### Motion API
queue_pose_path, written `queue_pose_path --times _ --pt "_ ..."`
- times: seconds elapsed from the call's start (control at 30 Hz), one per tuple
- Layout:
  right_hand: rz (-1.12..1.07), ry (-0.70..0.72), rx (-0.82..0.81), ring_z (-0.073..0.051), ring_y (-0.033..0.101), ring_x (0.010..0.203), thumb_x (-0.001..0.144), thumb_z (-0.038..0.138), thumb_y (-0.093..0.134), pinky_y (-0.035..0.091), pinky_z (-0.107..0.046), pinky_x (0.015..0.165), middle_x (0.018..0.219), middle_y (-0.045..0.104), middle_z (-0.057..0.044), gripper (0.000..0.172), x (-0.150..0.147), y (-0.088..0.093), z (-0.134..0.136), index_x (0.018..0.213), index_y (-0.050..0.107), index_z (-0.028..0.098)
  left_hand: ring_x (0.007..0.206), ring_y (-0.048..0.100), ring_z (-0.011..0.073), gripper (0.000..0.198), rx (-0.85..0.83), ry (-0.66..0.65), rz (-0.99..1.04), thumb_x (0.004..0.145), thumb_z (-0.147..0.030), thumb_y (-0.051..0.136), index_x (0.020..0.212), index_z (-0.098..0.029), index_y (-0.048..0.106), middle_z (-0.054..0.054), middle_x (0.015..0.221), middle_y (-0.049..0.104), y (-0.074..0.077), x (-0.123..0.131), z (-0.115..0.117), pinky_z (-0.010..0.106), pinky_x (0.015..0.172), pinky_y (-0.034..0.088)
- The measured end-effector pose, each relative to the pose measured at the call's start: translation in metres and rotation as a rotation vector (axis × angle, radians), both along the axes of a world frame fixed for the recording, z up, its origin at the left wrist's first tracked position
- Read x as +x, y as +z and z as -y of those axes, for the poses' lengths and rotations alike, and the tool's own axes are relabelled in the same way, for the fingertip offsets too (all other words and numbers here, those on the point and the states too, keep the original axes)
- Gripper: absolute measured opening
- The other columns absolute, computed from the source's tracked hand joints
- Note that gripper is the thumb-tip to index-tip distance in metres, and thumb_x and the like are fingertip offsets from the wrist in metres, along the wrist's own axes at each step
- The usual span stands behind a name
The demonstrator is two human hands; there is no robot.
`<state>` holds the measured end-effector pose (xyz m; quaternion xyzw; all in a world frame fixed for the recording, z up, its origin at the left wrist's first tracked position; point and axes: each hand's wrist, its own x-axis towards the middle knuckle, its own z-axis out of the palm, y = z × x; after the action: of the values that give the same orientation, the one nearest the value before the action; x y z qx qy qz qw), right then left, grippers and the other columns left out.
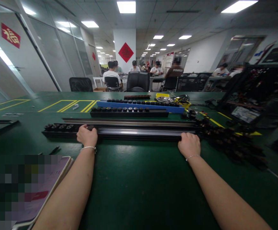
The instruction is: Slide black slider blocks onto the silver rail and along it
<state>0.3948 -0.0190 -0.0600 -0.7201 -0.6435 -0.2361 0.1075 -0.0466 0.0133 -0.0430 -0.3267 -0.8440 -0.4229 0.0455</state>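
Observation:
A long dark metal rail [139, 131] lies crosswise on the green table in front of me. Several small black parts [59, 127] sit in a row along its left end. My left hand [87, 136] is closed at the rail, with a small black part [90, 127] showing between thumb and forefinger. Around the rail's near edge toward its right end, my right hand [189, 145] has its fingers curled; their tips are hidden. Just behind lies a second bare rail [129, 121].
Farther back are a black rail with black parts [129, 112] and a blue strip [141, 106] carrying more. Dark parts are heaped [234, 143] at right. A phone [43, 191] lies near my left forearm. A monitor-like unit [246, 95] stands right. People sit at far tables.

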Motion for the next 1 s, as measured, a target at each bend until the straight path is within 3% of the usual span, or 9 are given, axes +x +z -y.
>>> queue_pose_path --times 0.5,1.0 --pt "-0.015 -0.001 -0.014 -0.023 0.047 0.09 0.078 0.018 0.044 0.026 -0.035 0.089 0.09 0.06 -0.011 0.018 0.0 0.0003 -0.0004 0.086 0.059 0.014 0.106 0.056 0.031 0.043 0.012 -0.052 -0.036 0.067 -0.031 0.061 0.107 -0.018 0.057 0.012 0.107 0.065 -0.0028 0.0063 -0.0014 0.044 0.092 0.038" --pt "-0.001 -0.003 -0.013 -0.023 0.047 0.089 0.077 0.018 0.045 0.026 -0.035 0.089 0.09 0.06 -0.011 0.017 0.0005 -0.0003 -0.0004 0.086 0.059 0.014 0.107 0.056 0.0294 0.042 0.043 -0.101 -0.06 0.066 -0.032 0.062 0.104 -0.015 0.056 0.012 0.104 0.066 -0.0069 0.0084 -0.0038 0.049 0.107 0.019"
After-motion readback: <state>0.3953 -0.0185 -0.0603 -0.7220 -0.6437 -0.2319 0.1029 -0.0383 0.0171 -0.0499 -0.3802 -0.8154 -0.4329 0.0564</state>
